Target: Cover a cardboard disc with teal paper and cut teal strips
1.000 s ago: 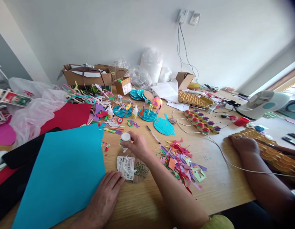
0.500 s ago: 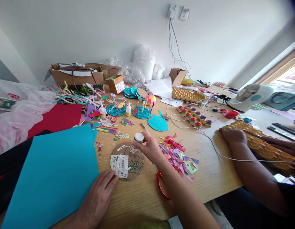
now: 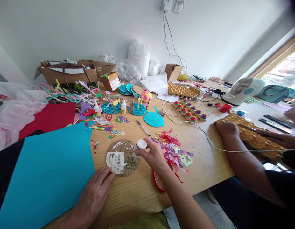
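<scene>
A round cardboard disc with printed lettering and a white barcode label lies on the table in front of me. White glue streaks run over its upper part and across the label. My right hand is closed around a small clear glue bottle, its round white end facing up, at the disc's upper right edge. The bottle's lower end is hidden by my fingers. My left hand lies flat, fingers stretched out, their tips at the disc's lower left rim. Beside that hand is a large blue sheet.
Red-handled scissors lie under my right forearm, by a pile of paper scraps. Decorated blue discs, glue bottles and a pen are farther back. At right, another person's hands work a blade on a yellow egg tray.
My right hand has moved the glue bottle right, from over the disc to its edge, exposing more glue line. The view has shifted slightly. My left hand stays at the rim.
</scene>
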`<state>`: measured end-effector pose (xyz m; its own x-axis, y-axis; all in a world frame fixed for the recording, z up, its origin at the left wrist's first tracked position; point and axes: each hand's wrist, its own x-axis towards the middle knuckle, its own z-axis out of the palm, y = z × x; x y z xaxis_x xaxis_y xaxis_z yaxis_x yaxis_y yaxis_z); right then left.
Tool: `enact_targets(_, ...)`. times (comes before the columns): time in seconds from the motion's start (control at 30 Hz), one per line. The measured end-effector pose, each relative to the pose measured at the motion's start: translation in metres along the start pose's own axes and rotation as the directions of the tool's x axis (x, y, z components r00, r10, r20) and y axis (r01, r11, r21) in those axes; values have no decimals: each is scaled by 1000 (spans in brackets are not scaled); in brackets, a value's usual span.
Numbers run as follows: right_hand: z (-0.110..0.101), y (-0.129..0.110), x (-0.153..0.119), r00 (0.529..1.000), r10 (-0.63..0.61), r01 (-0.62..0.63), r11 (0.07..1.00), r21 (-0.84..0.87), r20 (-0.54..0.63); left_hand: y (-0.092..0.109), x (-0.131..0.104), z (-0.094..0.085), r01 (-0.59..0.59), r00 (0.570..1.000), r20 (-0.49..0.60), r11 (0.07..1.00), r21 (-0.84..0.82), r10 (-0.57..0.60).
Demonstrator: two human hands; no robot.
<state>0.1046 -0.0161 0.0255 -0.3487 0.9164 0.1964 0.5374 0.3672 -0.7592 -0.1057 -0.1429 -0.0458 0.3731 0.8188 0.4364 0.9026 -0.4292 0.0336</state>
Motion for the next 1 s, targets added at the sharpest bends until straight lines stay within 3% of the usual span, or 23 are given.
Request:
enact_targets(0.23, 3, -1, -9, 1000, -16, 15, 997, 75, 17, 2, 2, -4, 1, 1000, -2, 1000, -17, -1)
enact_targets(0.47, 4, -1, 4, 1000, -19, 19, 998, 63, -2, 1, 1, -3, 6, 1000, -1, 1000, -20, -6)
enact_targets(0.73, 8, -6, -4, 996, -74, 66, 990, 126, 58, 3, 2, -6, -7, 1000, 9, 1000, -22, 7)
enact_targets(1.0, 7, 21, 9, 999, 26, -33, 945, 325, 26, 2, 2, -5, 16, 1000, 4, 1000, -25, -16)
